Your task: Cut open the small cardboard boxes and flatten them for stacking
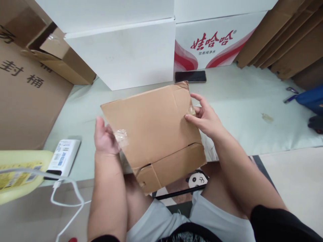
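Cardboard box (pixel 153 134) was what we held: left grip (pixel 104 137) closed on its taped edge, right grip (pixel 204 117) pinched the opposite edge.

I see the left hand (pixel 104 137) gripping the left edge of a cardboard box (pixel 153 131) beside a scrap of clear tape, and the right hand (pixel 204 117) pinching its right edge. The box is tilted above the lap. A dark phone (pixel 190 76) lies just behind it.
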Available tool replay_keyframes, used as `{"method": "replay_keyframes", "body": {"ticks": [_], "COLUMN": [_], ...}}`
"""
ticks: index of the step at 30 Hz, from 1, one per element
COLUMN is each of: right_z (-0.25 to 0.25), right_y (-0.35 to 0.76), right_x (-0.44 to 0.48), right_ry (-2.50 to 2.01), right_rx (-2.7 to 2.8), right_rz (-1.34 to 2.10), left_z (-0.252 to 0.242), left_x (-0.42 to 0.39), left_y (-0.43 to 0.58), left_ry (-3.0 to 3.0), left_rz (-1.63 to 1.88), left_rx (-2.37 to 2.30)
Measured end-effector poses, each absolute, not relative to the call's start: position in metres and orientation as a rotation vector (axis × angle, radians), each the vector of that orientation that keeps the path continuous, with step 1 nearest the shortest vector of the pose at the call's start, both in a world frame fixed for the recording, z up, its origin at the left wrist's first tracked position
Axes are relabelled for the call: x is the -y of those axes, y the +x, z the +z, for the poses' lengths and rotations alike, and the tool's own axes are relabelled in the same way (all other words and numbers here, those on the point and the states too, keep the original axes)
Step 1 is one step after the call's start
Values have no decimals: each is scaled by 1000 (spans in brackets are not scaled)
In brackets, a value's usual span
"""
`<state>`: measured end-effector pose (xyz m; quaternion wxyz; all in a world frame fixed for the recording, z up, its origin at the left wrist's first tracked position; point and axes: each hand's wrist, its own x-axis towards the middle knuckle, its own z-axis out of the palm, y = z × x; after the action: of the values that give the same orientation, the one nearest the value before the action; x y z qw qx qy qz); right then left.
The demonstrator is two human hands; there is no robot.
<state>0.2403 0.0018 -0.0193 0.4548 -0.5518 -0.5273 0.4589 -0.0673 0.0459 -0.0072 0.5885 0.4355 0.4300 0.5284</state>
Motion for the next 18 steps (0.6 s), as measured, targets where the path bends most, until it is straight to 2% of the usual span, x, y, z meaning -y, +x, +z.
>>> {"method": "replay_keyframes", "body": {"ticks": [2, 4, 9, 12, 15, 18], "right_z": [-18, -17, -17, -20, -26, -34], "right_y": [240, 243, 265, 269, 260, 245], "right_x": [-2, -1, 5, 6, 3, 3], "right_ry": [-1511, -1525, -1108, -884, -875, -1091], "right_rx": [1324, 1348, 1303, 1187, 1078, 996], "right_rz": [942, 927, 1486, 1703, 1732, 1602], "left_z": [-14, -18, -28, -35, -35, -26], "left_x": [-47, -49, -68, -79, -79, -72], "left_y": [-71, -73, -84, -91, -86, -69], "left_ry": [972, 949, 916, 790, 605, 581], "left_rz": [1086, 1005, 1374, 1488, 1514, 1461], "left_rx": [-1038, -1093, -1035, -1039, -1054, -1016]}}
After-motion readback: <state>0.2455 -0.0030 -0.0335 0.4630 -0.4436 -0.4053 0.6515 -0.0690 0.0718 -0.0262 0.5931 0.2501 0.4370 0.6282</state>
